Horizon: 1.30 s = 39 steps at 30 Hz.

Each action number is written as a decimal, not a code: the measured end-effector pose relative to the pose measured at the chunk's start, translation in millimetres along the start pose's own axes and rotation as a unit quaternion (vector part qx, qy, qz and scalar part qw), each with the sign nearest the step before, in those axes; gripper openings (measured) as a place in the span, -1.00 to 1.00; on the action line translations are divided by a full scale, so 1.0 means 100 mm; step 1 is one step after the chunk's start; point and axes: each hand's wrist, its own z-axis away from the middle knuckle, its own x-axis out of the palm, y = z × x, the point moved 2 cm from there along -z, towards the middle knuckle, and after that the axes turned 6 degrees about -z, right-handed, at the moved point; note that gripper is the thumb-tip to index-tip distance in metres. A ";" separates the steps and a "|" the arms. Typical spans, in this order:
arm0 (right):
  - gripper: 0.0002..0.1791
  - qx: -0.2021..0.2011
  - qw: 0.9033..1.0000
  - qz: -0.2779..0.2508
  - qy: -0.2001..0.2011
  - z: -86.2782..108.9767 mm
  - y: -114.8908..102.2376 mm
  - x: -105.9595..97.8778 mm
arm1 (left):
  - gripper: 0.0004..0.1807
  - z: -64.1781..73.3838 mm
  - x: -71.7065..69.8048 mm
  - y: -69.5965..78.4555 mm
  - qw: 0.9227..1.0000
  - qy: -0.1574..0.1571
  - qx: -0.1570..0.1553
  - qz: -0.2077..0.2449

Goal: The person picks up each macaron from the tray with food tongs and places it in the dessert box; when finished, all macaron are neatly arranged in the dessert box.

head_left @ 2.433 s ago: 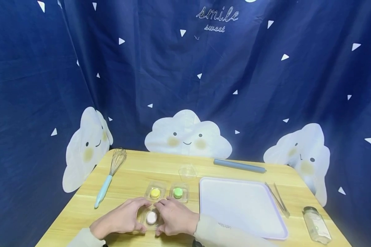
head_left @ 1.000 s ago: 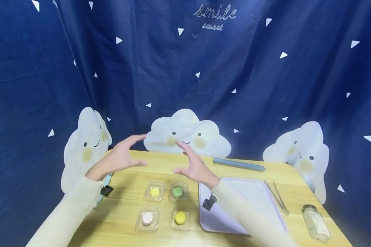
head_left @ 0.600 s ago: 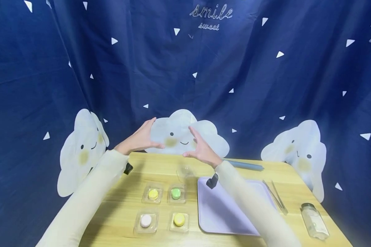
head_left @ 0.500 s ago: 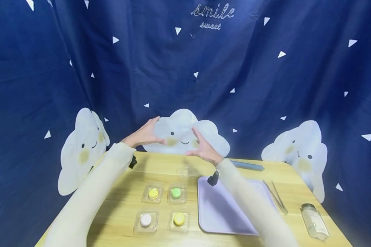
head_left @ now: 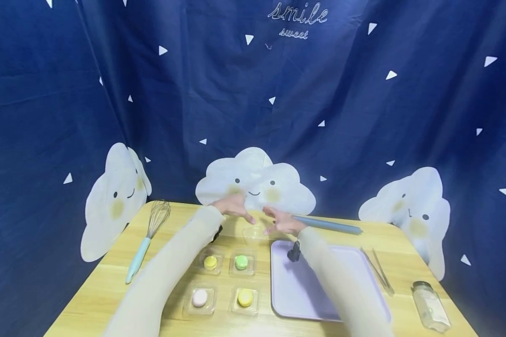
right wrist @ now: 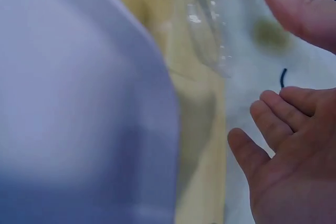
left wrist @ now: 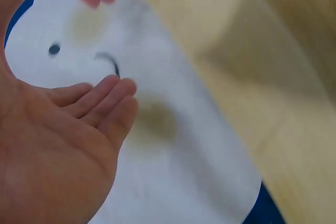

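Note:
My left hand (head_left: pixel 233 206) reaches over the table's far edge, fingers spread, nothing in it. Facing it, my right hand (head_left: pixel 285 223) is also spread and holds nothing. Between and just below them lies a clear plastic piece (head_left: pixel 254 233), perhaps a lid or cover; its exact form is hard to make out. The right wrist view shows clear plastic (right wrist: pixel 202 24) beside the right fingers, apart from them. Nearer, several clear square trays each bear a macaron-like round: yellow (head_left: pixel 210 262), green (head_left: pixel 241 262), pale pink (head_left: pixel 200 297) and a second yellow one (head_left: pixel 245 297).
A lilac tray (head_left: pixel 286 306) lies under the right forearm. Right of it are tongs (head_left: pixel 381 274) and a clear jar with a dark lid (head_left: pixel 431 306). A blue-grey rod (head_left: pixel 329 224) lies at the back; a whisk (head_left: pixel 140 257) is at the left.
Both hands left the pale pink round in its tray, rose and moved forward. Over the last half second they came down toward the clear plastic piece, the left one moving right.

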 end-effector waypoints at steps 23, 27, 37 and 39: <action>0.07 0.023 0.999 0.039 0.000 -0.05 0.17 0.25 | 0.00 0.02 0.56 0.08 0.995 -0.099 -0.028 -0.007; -0.05 0.027 0.997 0.063 0.018 -0.04 0.15 0.23 | 0.00 0.02 0.54 0.09 0.996 -0.089 -0.024 -0.013; -0.12 0.017 0.997 0.055 0.044 -0.03 0.12 0.23 | -0.13 0.01 0.50 0.06 0.997 -0.078 -0.007 -0.010; -0.12 0.010 0.997 0.053 0.048 -0.02 0.10 0.22 | -0.13 0.01 0.48 0.06 0.997 -0.077 0.004 0.001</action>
